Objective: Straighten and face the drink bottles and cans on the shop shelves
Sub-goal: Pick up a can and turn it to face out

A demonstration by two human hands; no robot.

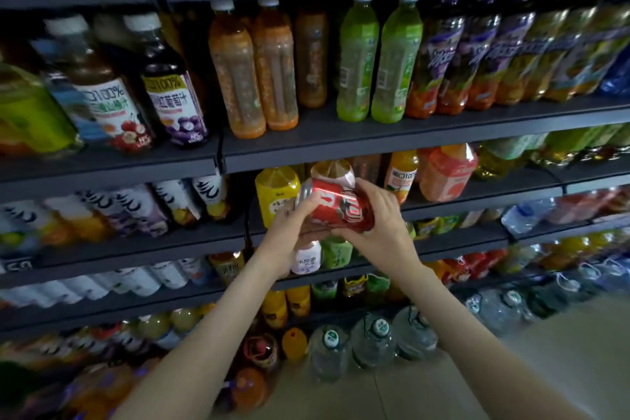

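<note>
Two hands on one red can (337, 206): left hand (289, 225) grips its top end, right hand (383, 228) its bottom end, fingers (373, 189) curled round it on both sides. The can is in the air, lying near-horizontal, just in front of the mid shelf (460, 206), touching no shelf.

Progress, my read:
- Can not placed or faced yet. It looks out of place; no other cans are in view on this shelf, only bottles.
- Front rows mostly upright, labels out: green pair (378, 58), purple-label row (460, 54) to the right.
- Brown bottle (312, 58) sits further back than the orange pair (252, 68) beside it. Probably needs pulling forward.
- Far left and bottom rows too blurred to judge.
- Overall: early-to-mid, plenty left.

Around the can:
- Yellow bottle (276, 193) is just left of and behind it, and a pale bottle (330, 169) directly behind. Both are close, and swinging the can upright could knock them.
- Pink bottle (446, 174) is to the right, well apart.
- Small white bottle (306, 259) on the shelf below sits just under the left wrist.
- Water jugs (373, 339) stand on the floor (511, 368) near the base of the shelving, a trip hazard if stepping in.
</note>
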